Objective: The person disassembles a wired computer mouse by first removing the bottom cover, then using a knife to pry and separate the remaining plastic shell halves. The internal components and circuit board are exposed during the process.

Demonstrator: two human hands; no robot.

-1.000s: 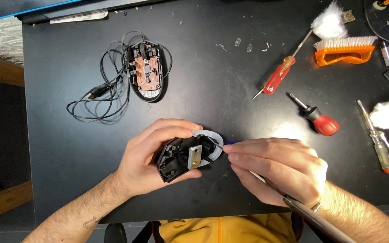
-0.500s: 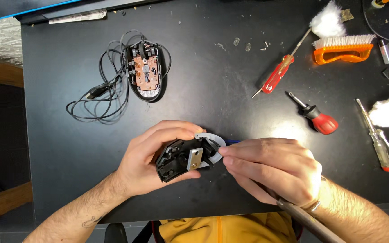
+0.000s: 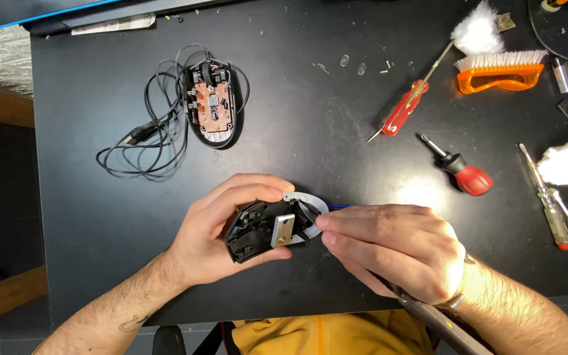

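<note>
Black plastic mouse shell (image 3: 264, 231), underside up just above the black table (image 3: 336, 125), sits clasped in the left hand (image 3: 221, 230). The right hand (image 3: 396, 253) pinches a thin blue-tipped tool (image 3: 338, 206) at its front edge, seemingly working the inside; the next move calls for small, steady fingertip pressure.

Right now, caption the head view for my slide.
Left hand grips an opened mouse shell; right hand pinches its edge, screwdrivers lying nearby.
</note>
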